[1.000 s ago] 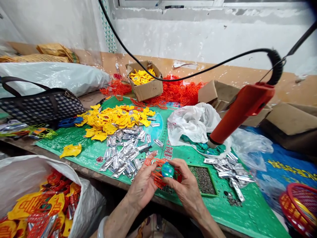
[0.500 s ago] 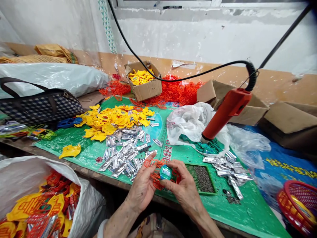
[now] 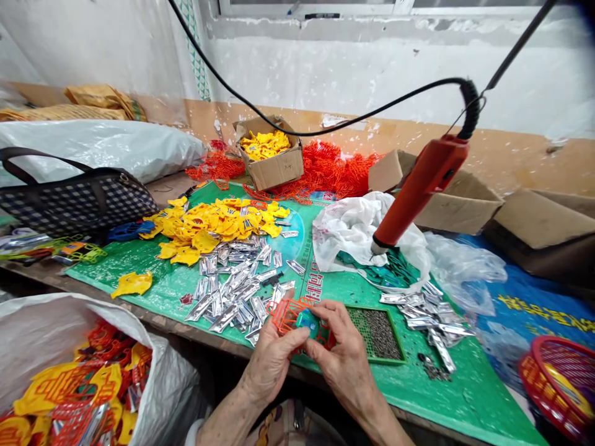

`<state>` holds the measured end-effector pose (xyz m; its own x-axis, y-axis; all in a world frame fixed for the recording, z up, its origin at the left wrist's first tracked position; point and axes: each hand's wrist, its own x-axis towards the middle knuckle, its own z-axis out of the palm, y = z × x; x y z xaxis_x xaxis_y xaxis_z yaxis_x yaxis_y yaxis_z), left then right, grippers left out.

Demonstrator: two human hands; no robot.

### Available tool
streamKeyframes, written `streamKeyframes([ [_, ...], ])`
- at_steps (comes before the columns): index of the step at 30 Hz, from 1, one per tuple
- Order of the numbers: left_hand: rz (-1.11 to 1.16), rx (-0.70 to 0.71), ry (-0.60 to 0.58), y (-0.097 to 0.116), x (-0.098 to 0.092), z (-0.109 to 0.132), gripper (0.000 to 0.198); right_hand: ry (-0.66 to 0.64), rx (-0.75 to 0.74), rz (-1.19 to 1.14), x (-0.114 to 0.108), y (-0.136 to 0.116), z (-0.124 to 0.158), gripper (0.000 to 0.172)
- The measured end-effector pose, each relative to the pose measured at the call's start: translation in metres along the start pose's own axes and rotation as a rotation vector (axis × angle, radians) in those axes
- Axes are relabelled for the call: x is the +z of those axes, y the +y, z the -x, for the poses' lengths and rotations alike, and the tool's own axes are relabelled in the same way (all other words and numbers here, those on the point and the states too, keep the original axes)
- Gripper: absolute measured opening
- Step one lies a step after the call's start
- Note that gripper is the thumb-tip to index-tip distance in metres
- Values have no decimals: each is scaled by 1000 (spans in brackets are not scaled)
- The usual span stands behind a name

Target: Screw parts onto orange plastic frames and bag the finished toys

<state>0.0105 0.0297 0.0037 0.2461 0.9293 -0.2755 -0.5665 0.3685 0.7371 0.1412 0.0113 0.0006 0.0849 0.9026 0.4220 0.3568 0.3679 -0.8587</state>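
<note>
My left hand [image 3: 272,356] and my right hand [image 3: 346,353] are both closed on one orange plastic frame [image 3: 284,314], held just above the table's front edge. A teal plastic piece [image 3: 305,318] sits against the frame, between my two thumbs. My left thumb presses at its lower edge, while my right fingers wrap the frame's right side and partly hide it. Just right of my right hand lies a green tray [image 3: 403,354] with many small dark metal pieces. Beyond my left hand spreads a pile of silver metal strips [image 3: 232,291].
A red power screwdriver [image 3: 421,192] hangs from a black cable at right. Yellow plastic parts [image 3: 218,223] lie behind the strips. More silver strips [image 3: 425,316] lie right of the tray. An open white sack [image 3: 171,371] of assembled parts stands at left, a red basket [image 3: 534,371] at right.
The frame and teal piece have been turned, so the silvery face seen before no longer shows. My left thumb has moved onto the teal piece. The hanging screwdriver has swung slightly up and left.
</note>
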Motion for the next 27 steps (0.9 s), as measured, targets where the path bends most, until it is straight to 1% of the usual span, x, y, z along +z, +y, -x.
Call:
streamKeyframes([
  [2,-23,0,-25,-1,0,0,56,0,-23,16,1,0,2,34],
  [4,-28,0,-36,-1,-1,-1,49,4,-42,42,1,-1,3,35],
  [9,-4,-12,-5,-2,-1,-1,49,18,-65,92,6,0,7,36],
  [12,-18,8,-7,-4,-1,-1,47,63,-67,115,9,4,10,37],
  [15,-22,15,18,-5,-1,-1,51,94,-89,118,9,7,11,37],
  [18,-18,12,31,-6,-2,-1,55,65,-121,80,5,9,9,36],
  [22,26,1,48,-4,-1,0,55,39,-128,37,1,9,3,34],
  [25,51,5,52,-3,1,0,54,33,-114,17,1,9,2,32],
  [27,52,15,47,-2,1,0,54,49,-90,25,2,10,4,34],
])
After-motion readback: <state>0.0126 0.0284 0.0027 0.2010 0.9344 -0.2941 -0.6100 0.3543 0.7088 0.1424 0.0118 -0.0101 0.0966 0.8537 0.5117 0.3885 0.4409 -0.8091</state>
